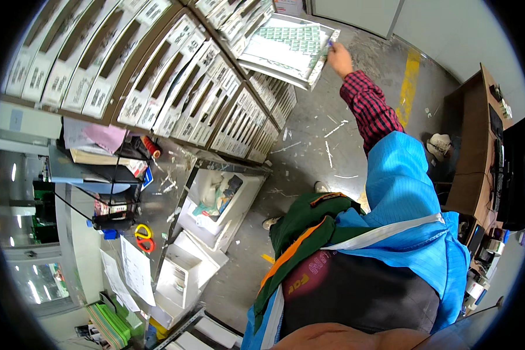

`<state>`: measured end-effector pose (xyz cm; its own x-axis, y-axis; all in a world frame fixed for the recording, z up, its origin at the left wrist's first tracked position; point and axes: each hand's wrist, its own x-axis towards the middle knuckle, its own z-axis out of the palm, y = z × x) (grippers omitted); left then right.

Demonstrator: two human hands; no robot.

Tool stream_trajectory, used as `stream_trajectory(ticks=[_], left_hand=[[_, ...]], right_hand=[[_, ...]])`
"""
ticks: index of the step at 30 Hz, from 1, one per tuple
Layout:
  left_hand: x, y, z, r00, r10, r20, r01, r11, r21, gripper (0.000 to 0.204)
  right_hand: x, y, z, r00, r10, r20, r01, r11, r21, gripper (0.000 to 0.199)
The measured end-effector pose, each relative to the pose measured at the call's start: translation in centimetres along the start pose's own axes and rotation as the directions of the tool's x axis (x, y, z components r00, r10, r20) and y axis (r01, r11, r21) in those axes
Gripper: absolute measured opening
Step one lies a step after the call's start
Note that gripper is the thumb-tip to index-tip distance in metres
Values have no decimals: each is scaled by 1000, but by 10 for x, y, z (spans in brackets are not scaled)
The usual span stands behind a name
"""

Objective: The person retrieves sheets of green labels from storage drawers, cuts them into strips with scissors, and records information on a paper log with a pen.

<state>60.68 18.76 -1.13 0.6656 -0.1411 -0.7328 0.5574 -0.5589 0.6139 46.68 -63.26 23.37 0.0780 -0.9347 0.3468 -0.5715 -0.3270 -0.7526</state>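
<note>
Presently, I have the right hand (340,60) clamped near one corner on the front edge of the drawer (319,69), which projects from the cabinet (220,46), holding green-and-white sheets (297,38).

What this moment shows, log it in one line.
right hand: at outer edge of drawer, grip unclear | left hand: not in view | drawer: pulled out, green-and-white sheets inside | lower left: scissors
</note>
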Motion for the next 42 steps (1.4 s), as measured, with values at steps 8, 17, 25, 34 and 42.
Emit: stream_trajectory(ticks=[8, 17, 25, 34, 42], left_hand=[[-20, 32, 20, 991, -128, -40, 128, 991, 21, 25], [-31, 82, 67, 979, -196, -58, 186, 971, -150, 31], [-40, 97, 104, 998, 50, 36, -40, 973, -228, 49], [-29, -24, 80, 973, -137, -187, 162, 979, 124, 46], [-58, 153, 104, 970, 182, -163, -225, 925, -305, 33]], right_hand=[[-40, -24, 13, 922, -387, -20, 364, 883, -297, 35], [-18, -64, 54, 986, -130, -106, 155, 947, 280, 58], [20, -83, 127, 992, 74, 104, -120, 818, 562, 59], [46, -94, 168, 968, -25, 249, -133, 791, 597, 64], [51, -77, 164, 914, -84, 396, -231, 695, 681, 62]])
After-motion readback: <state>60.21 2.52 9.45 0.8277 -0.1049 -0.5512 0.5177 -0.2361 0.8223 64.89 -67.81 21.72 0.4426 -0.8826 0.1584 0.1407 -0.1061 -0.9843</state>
